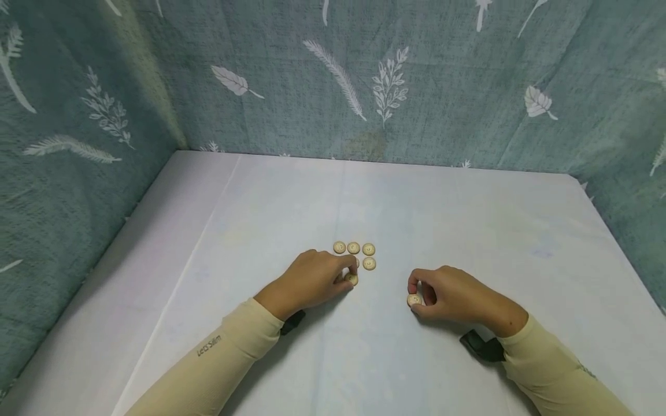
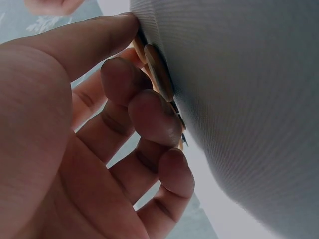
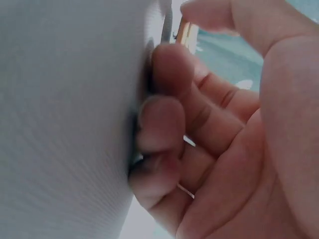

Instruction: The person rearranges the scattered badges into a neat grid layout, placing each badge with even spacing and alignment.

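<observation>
My left hand (image 1: pixel 314 280) pinches a round wooden button (image 1: pixel 351 279) between thumb and index finger, low over the white cloth. Just beyond those fingertips lie more pale buttons: a back row of three, ending in a right-hand button (image 1: pixel 368 249), with another button (image 1: pixel 369 263) in front of it. One more in that second row is partly covered by the left index finger. Further right, my right hand (image 1: pixel 458 294) holds a single wooden button (image 1: pixel 414 300) by its edges, thumb on the near side and index finger on the far side. In the right wrist view this button (image 3: pixel 184 34) appears edge-on.
White cloth (image 1: pixel 250 219) covers the table. Green leaf-patterned fabric (image 1: pixel 291 104) hangs along the back and both sides. Dark wrist straps show under both sleeves, such as the right strap (image 1: pixel 483 346).
</observation>
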### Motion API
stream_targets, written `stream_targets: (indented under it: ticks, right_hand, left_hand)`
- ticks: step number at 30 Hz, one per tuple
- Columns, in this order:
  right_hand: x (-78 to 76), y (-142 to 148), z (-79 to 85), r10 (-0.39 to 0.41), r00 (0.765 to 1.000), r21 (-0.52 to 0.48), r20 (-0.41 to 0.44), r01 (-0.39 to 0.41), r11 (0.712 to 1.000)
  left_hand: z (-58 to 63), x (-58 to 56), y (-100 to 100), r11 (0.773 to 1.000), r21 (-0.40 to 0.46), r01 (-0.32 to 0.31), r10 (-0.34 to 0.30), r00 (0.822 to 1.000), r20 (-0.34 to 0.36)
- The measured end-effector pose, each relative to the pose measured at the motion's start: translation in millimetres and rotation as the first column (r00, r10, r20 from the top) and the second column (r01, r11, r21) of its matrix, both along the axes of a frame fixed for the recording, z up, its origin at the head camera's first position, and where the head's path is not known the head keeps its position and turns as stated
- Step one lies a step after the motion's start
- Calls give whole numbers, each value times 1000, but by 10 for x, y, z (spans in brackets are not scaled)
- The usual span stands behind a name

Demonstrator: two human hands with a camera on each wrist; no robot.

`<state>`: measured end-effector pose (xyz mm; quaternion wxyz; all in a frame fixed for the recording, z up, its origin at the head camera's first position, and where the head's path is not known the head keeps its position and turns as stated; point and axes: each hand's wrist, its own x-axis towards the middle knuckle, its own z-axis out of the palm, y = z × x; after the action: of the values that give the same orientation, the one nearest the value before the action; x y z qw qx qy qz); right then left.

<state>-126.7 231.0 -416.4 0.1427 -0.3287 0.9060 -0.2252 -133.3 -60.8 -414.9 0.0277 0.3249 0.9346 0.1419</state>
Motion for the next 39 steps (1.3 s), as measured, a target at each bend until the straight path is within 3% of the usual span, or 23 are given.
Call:
stream_targets:
  ticks: [7, 18, 26, 39]
  right_hand:
    - [39, -45, -3, 38, 999, -50, -12, -39, 998]
    - [70, -163, 96, 62, 998, -44, -22, -63, 997]
    - [-9, -330, 172, 84, 994, 2, -74, -84, 996]
    - [-123, -510, 168, 88, 994, 1, -58, -88, 996]
  left_hand:
    - [-8, -1, 1, 1000, 5, 3, -3, 1000, 5]
    - [-38, -7, -22, 1000, -3, 4, -4, 1000, 7]
    - [-48, -10, -30, 1000, 3, 9, -9, 1000, -13]
    - [-25, 4, -54, 1000, -11, 14, -14, 1000, -25]
